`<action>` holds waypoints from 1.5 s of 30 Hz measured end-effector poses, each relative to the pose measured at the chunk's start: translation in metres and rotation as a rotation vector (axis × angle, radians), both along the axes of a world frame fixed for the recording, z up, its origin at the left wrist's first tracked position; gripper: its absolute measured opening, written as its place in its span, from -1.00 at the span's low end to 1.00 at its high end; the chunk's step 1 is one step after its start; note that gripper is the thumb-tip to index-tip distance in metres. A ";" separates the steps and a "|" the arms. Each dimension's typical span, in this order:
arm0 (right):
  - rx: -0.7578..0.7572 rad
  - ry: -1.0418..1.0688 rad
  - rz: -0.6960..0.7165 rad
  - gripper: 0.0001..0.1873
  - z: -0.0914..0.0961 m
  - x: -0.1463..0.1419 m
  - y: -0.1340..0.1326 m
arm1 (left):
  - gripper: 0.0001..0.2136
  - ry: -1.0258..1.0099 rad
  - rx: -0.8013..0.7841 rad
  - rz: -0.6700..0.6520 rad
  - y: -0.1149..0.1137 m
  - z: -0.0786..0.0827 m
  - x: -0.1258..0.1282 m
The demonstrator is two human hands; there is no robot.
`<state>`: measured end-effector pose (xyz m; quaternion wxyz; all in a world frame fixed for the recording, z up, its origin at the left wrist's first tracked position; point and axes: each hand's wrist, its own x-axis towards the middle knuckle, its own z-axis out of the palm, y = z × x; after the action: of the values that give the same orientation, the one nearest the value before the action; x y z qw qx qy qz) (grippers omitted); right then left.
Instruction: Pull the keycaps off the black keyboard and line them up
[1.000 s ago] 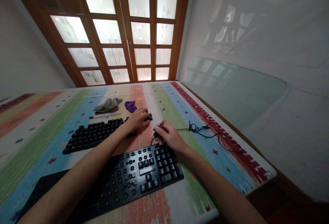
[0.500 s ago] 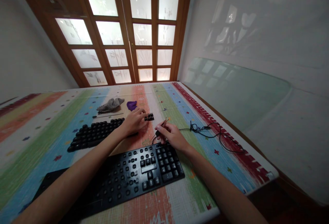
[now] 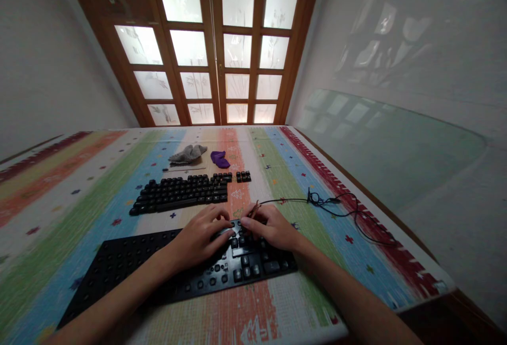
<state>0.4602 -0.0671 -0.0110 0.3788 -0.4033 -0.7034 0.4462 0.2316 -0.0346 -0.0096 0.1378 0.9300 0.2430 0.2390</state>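
Note:
A black keyboard point(image 3: 130, 252) lies in front of me, with caps on its right part and bare switches across most of the rest. My left hand point(image 3: 204, 231) rests over its upper middle, thumb and forefinger slightly apart and touching the board; I see nothing between them. Just to the right, my right hand point(image 3: 271, 226) is closed around a thin tool point(image 3: 254, 209) with brownish ends, held over the keyboard's top right. The fingers hide the tool's lower end. Beyond the hands, loose black keycaps point(image 3: 178, 193) sit in rows, and a small group of keycaps point(image 3: 243, 176) lies apart.
Behind the keycaps are a grey cloth point(image 3: 188, 155), a purple cloth point(image 3: 220, 159) and a thin stick point(image 3: 184, 169). A black cable point(image 3: 356, 213) trails in loops to the right. The striped tablecloth point(image 3: 95, 192) covers the table; a wall stands along its right.
My left hand has come back from the loose keycaps onto the keyboard. My right hand has lowered the tool toward the board. The view has shifted left.

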 end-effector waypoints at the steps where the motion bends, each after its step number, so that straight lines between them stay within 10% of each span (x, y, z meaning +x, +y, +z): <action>1: -0.002 0.001 -0.007 -0.63 0.000 0.000 0.000 | -0.81 -0.020 -0.033 -0.005 -0.003 -0.002 0.000; 34: 0.200 -0.187 -0.084 -0.55 -0.001 0.001 0.003 | -0.68 -0.217 -0.395 -0.017 -0.011 -0.018 0.000; 45: 0.277 -0.235 0.143 -0.67 0.008 -0.005 -0.011 | -0.68 -0.209 -0.367 -0.028 -0.010 -0.019 0.001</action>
<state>0.4550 -0.0785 -0.0029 0.3132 -0.3458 -0.8244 0.3205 0.2327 -0.0445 -0.0289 0.3328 0.8627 0.2539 0.2839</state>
